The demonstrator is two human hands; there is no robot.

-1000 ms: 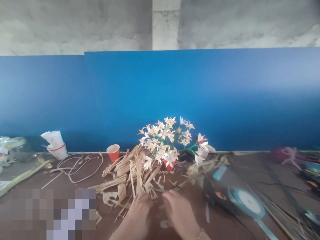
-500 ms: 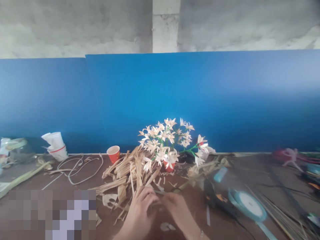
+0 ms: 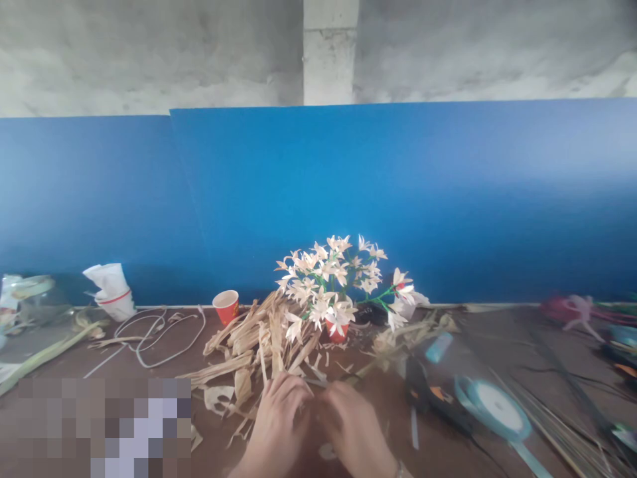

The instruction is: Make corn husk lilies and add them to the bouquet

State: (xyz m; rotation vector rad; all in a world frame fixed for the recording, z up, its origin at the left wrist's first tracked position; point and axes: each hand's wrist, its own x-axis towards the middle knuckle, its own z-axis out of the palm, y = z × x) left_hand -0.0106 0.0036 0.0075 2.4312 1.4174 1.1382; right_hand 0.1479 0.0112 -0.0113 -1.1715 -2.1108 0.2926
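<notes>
My left hand (image 3: 283,415) and my right hand (image 3: 351,418) are side by side low in the middle of the view, just above the brown table. Both have curled fingers and pinched tips; anything between them is hidden or too small to make out. A thin pale strip (image 3: 316,382) shows by the fingertips, and I cannot tell if it is held. Beyond the left hand lies a heap of dried corn husks (image 3: 249,338). Behind the hands, white husk-like flowers (image 3: 323,272) on green stems stand in a red cup (image 3: 337,332).
A red paper cup (image 3: 226,307), a white cup (image 3: 115,302) with paper and a coiled white cable (image 3: 144,342) are at the left. At the right lie a black glue gun (image 3: 432,398), a light-blue ribbon roll (image 3: 497,408) and thin sticks (image 3: 572,425). A blue panel (image 3: 318,172) rises behind.
My right hand has turned a little and shifted slightly, covering more of the pale scrap below it. My left hand has barely moved.
</notes>
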